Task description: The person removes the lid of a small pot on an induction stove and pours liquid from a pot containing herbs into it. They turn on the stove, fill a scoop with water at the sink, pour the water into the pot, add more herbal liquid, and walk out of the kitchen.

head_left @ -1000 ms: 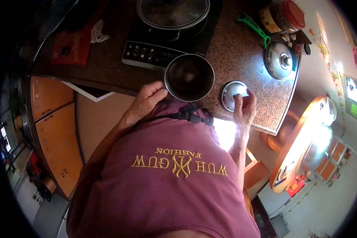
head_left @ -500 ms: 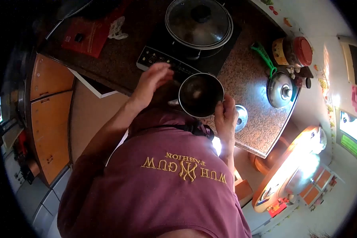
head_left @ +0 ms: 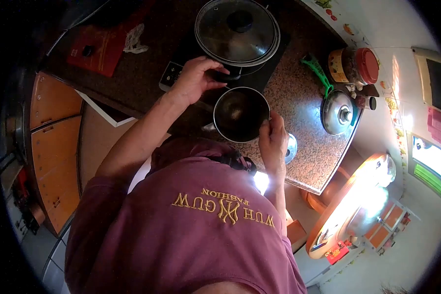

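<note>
My right hand (head_left: 274, 138) grips the rim of a small round metal pot (head_left: 241, 117) with a dark interior, held tilted so its mouth faces me. A short pale metal piece sticks out from the pot's left side. My left hand (head_left: 198, 81) has its thumb and fingers around the black side handle (head_left: 228, 76) of a large lidded pan (head_left: 215, 36). The pan stands on a black induction cooker (head_left: 169, 76), its glass lid with a black knob in place.
On the counter at right lie a steel lid (head_left: 337, 113), a green-handled utensil (head_left: 318, 73) and a red-capped jar (head_left: 365, 66). A small metal lid or dish (head_left: 291, 148) is by my right wrist. A red board-like item (head_left: 95, 54) and a crumpled cloth (head_left: 134, 40) lie at left.
My left hand has moved right and up from above the cooker's control panel and taken hold of the large pan's handle. The right hand keeps hold of the small pot.
</note>
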{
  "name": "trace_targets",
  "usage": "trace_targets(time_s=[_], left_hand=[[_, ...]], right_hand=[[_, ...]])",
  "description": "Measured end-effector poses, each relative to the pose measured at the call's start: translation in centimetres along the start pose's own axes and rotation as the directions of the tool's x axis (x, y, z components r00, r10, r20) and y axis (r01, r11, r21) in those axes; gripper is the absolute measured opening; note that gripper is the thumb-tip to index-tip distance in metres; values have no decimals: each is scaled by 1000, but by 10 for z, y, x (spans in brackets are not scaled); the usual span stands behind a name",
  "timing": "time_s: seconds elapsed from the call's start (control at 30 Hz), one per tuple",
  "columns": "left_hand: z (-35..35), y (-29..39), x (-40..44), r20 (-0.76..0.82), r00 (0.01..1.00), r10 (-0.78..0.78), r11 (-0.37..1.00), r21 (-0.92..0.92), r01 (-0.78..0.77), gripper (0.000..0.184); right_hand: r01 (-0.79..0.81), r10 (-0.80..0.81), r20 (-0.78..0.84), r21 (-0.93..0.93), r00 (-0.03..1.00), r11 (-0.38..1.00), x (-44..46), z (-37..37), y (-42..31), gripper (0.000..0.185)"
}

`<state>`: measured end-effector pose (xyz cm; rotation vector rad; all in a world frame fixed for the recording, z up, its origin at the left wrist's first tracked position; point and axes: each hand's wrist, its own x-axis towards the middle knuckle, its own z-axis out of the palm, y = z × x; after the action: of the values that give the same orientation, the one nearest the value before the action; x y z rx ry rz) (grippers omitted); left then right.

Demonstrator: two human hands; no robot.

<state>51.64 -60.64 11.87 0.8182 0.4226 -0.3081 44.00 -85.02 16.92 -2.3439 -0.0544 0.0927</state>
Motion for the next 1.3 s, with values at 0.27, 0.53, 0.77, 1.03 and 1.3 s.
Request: trace_targets(time_s=[0.27, 0.53, 0.77, 1.03, 1.3], left_hand=[[-1, 8, 4, -51, 998, 46, 999, 31, -44, 22], [-2, 17, 3, -89, 995, 32, 999, 39, -29, 22], [4, 21, 4, -125, 991, 40, 991, 133, -23, 21], [7, 26, 2, -223, 974, 35, 979, 204, 11, 20], [8, 25, 1, -214, 975, 68, 979, 202, -24, 20]], right_hand=[[-48, 54, 106, -58, 993, 997, 19, -17, -23, 27], [59, -50, 122, -71, 991, 996, 63, -44, -23, 30], [333, -298, 186, -195, 936, 923, 164, -21, -82, 32], [581, -505, 290, -477, 813, 660, 215, 23, -109, 48], [547, -490, 242, -394, 837, 739, 220, 23, -113, 42]])
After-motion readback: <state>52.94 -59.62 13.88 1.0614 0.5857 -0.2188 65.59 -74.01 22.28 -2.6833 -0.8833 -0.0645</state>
